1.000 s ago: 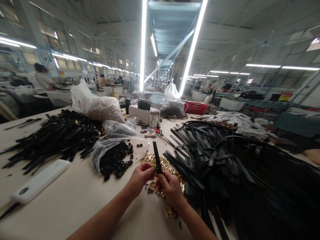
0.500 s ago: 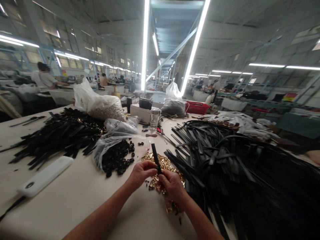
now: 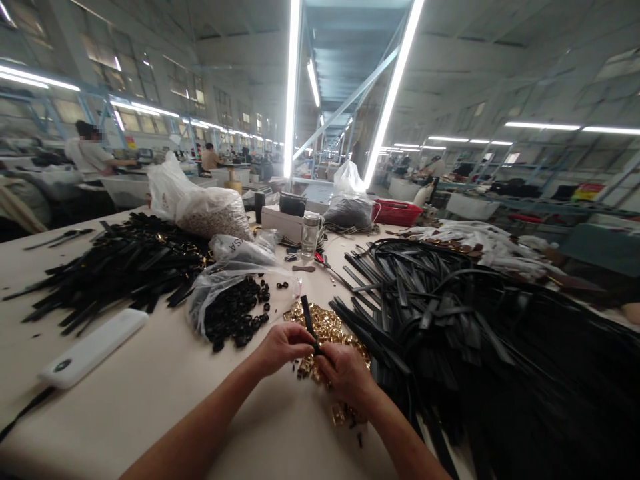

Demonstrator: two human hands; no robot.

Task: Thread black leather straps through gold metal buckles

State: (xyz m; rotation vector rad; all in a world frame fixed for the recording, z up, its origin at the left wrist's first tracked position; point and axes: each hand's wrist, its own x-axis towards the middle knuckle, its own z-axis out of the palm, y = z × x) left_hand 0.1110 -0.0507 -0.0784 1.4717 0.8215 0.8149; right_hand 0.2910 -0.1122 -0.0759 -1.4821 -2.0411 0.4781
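Observation:
Between my two hands is a short black strap (image 3: 307,313), its free end pointing up and away from me. My left hand (image 3: 284,347) pinches it from the left, thumb and fingers together. From the right, my right hand (image 3: 346,373) closes on its lower end, and the fingers cover that part. Beneath and behind the hands lies a heap of gold metal buckles (image 3: 325,325). Small black loops (image 3: 235,313) spill from a clear plastic bag (image 3: 200,293) to the left of my left hand.
Long black straps (image 3: 415,300) pile up on the right, beside my right forearm. Finished-looking black straps with gold fittings (image 3: 125,267) lie at left, near a white power bank (image 3: 95,347) with a cable. A glass jar (image 3: 310,237), a red basket (image 3: 397,212) and filled bags (image 3: 213,210) stand farther back.
The strap's upper end has dipped slightly and tilts more to the left. Both hands keep hold of it, the right hand turned a little. The view has shifted slightly.

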